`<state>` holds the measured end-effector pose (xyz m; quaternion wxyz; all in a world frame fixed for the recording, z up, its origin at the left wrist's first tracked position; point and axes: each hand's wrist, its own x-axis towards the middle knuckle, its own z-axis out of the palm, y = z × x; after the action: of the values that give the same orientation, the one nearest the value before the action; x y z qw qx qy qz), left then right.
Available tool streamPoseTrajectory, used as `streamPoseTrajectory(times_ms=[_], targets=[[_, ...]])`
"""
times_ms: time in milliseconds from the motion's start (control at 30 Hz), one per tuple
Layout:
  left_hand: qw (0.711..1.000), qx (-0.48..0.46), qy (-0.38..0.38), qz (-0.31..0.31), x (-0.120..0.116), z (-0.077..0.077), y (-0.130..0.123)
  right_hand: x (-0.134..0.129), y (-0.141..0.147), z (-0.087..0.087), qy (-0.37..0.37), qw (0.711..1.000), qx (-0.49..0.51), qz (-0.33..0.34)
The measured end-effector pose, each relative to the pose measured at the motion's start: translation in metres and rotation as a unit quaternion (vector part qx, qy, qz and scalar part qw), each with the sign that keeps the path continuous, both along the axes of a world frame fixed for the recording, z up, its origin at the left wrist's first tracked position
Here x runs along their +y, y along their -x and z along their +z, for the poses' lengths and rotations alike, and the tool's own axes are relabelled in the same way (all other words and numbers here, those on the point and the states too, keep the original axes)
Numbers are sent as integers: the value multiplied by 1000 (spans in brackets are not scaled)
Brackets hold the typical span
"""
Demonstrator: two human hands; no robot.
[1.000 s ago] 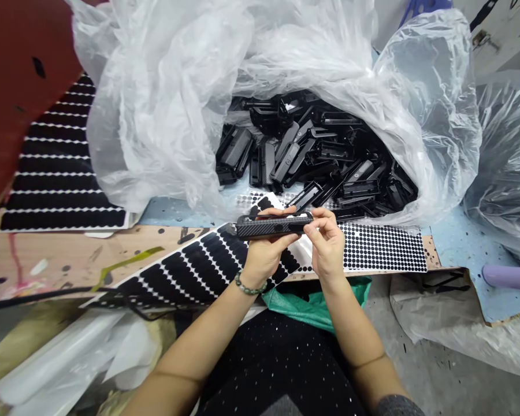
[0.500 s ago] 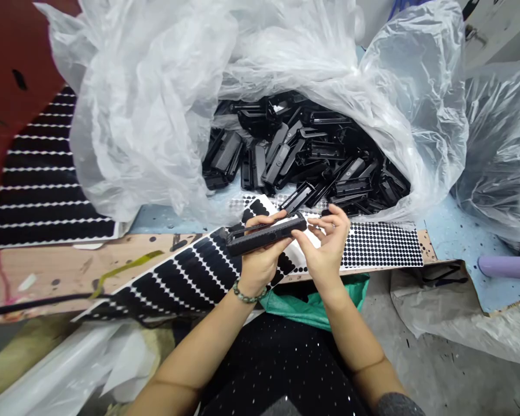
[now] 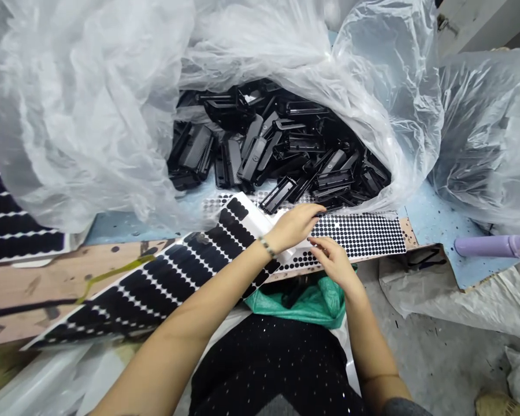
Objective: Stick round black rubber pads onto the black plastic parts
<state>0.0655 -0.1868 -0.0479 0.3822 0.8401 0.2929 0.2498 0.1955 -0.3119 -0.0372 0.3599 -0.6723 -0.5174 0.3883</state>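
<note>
The floor [image 3: 420, 346] looks like grey concrete.

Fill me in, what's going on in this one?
A person is working bare-handed over sheets of round black stickers. Their left hand lies on the sheets, close to the dotted sheet, and the fingers of their right hand are at that sheet's near edge. Whether they are pinching a sticker is too small to tell. Just beyond, black plastic parts lie heaped in a clear plastic bag.
</note>
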Motion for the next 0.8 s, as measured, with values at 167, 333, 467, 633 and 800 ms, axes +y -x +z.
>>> streamPoseTrajectory(times_ms=[167, 333, 467, 633, 800], targets=[[991, 129, -16, 19, 14, 6, -39, 18, -1, -22, 4, 985, -170, -41], [985, -35, 91, 141, 21, 11, 9, 46, 13, -30, 30, 974, -221, -22], [861, -253, 394, 201, 5, 13, 49, 63, 22, -30, 61, 976, -205, -38], [770, -339, 493, 222, -24, 7, 60, 64, 23, -25, 47, 986, -155, -36], [746, -386, 507, 193, -40, -3, 53, 55, 41, -7, -41, 982, 161, -86]])
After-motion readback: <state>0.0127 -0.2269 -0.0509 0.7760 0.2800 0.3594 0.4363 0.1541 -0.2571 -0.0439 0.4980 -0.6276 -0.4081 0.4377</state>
